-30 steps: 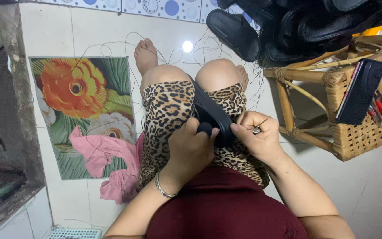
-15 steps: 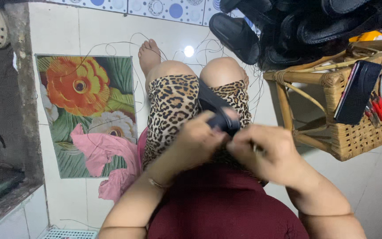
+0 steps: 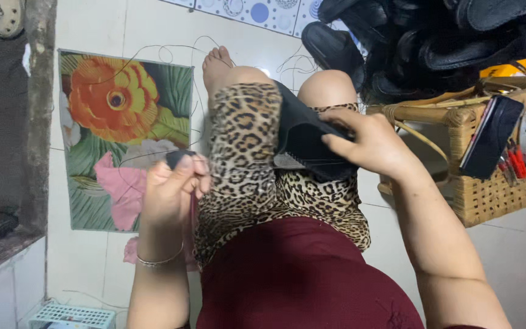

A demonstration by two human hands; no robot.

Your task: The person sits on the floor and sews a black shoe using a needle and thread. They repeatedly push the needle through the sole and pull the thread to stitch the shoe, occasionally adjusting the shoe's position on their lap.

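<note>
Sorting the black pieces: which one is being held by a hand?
The black sole piece on the lap, gripped by the right hand; the black sandals lie piled, untouched.

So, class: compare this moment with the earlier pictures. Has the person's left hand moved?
Yes. The left hand has pulled away from the black piece on the lap, out to the left, and now lies over the edge of the floral mat.

A floor mat [image 3: 117,122] lies left of the person's lap, a wicker basket [image 3: 488,189] right, sandals [image 3: 433,42] behind it.

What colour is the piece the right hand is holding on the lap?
Black; the shoe piece under the right hand shows best in the head view.
</note>
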